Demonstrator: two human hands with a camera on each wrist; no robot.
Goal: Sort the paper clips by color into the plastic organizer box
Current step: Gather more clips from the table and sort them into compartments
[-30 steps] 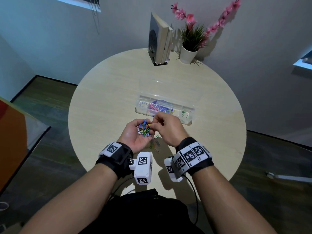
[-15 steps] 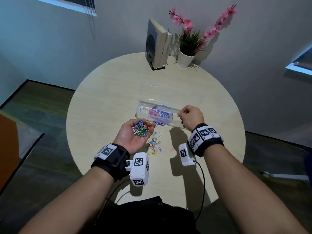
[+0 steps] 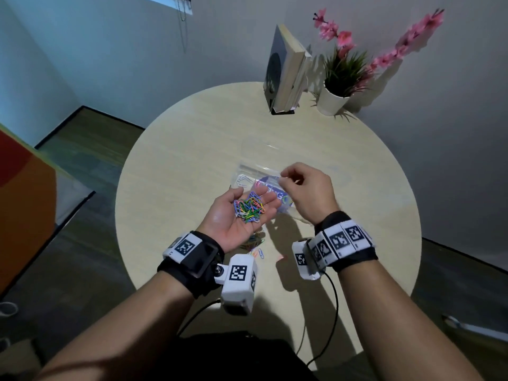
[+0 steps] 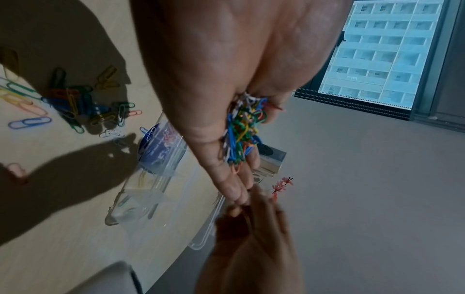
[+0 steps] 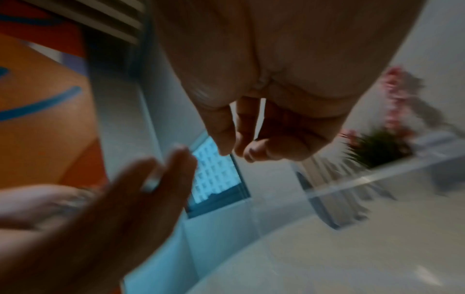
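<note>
My left hand is palm up above the table's near side, cupping a heap of mixed-colour paper clips on relaxed fingers; the left wrist view shows the same clips. My right hand hovers over the clear organizer box, thumb and fingers curled together, with no clip visible between them. Its fingertips are blurred in the right wrist view. White clips lie in the box's left compartment, and pink and blue ones sit further right. Loose clips lie on the table under my left wrist.
The box's clear lid lies open behind it on the round pale table. Upright books and a potted plant with pink flowers stand at the far edge. An orange panel stands to the left.
My right hand went from the clip heap out to the box's right end, then came back left over the box's middle. The left hand stayed palm up with its clips.
</note>
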